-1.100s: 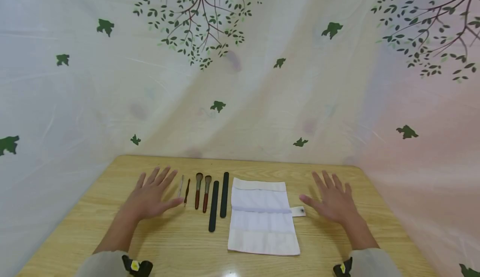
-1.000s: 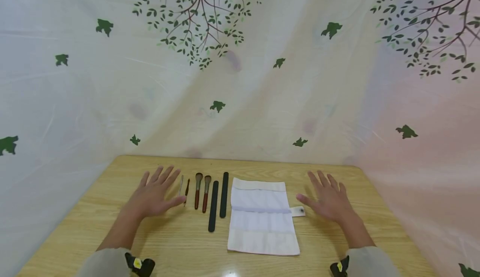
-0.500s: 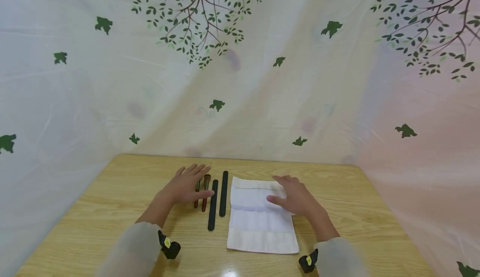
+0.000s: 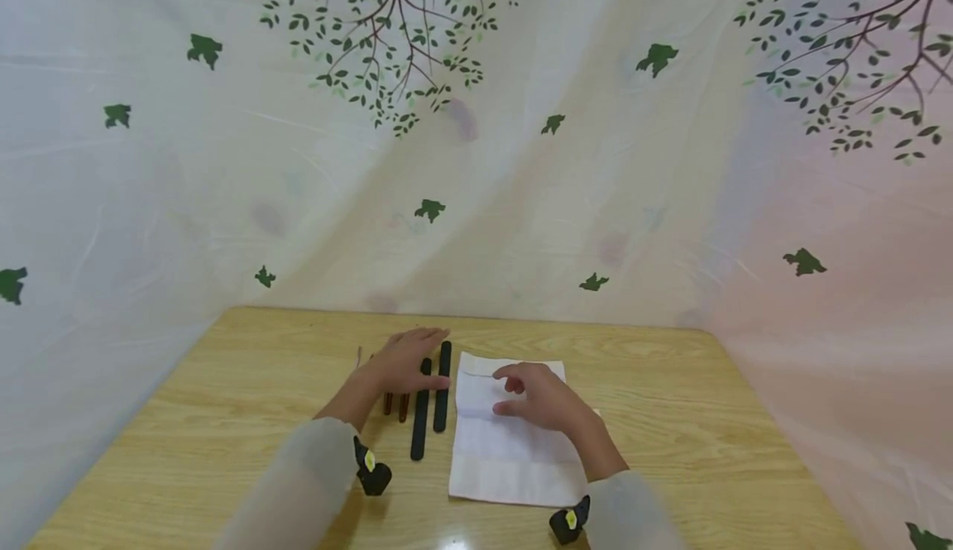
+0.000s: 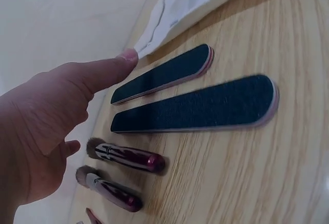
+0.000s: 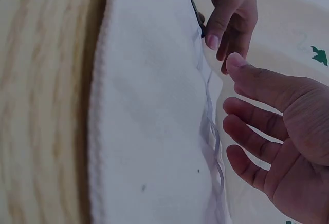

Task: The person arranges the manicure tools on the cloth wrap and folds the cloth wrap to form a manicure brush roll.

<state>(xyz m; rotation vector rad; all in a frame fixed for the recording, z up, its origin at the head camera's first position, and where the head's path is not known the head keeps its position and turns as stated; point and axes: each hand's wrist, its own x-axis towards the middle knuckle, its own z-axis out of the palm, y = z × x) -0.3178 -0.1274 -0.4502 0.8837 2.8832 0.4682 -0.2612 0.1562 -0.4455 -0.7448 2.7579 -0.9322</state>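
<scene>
My left hand (image 4: 405, 364) hovers palm down over two dark nail files, thumb out and fingers extended, holding nothing. In the left wrist view the longer-looking nail file (image 5: 200, 103) and the other nail file (image 5: 164, 75) lie side by side below the thumb. My right hand (image 4: 542, 399) is above a white cloth pouch (image 4: 514, 471) laid flat. Its fingers are loosely bent, and in the right wrist view they stand apart from the pouch's pocket edges (image 6: 208, 106). Two makeup brushes, one brush (image 5: 128, 157) nearer the files and another brush (image 5: 110, 189), lie partly hidden under my left hand in the head view.
A thin silver tool (image 4: 359, 357) shows left of my left hand. Part of a slim reddish-brown tool (image 5: 92, 216) is at the bottom of the left wrist view. The wooden table (image 4: 685, 418) backs onto a printed curtain (image 4: 491, 203).
Both hands have moved inward: the left hand rightward across the brushes to the nail files, the right hand leftward over the pouch. The right fingers have bent more. The items lie where they were.
</scene>
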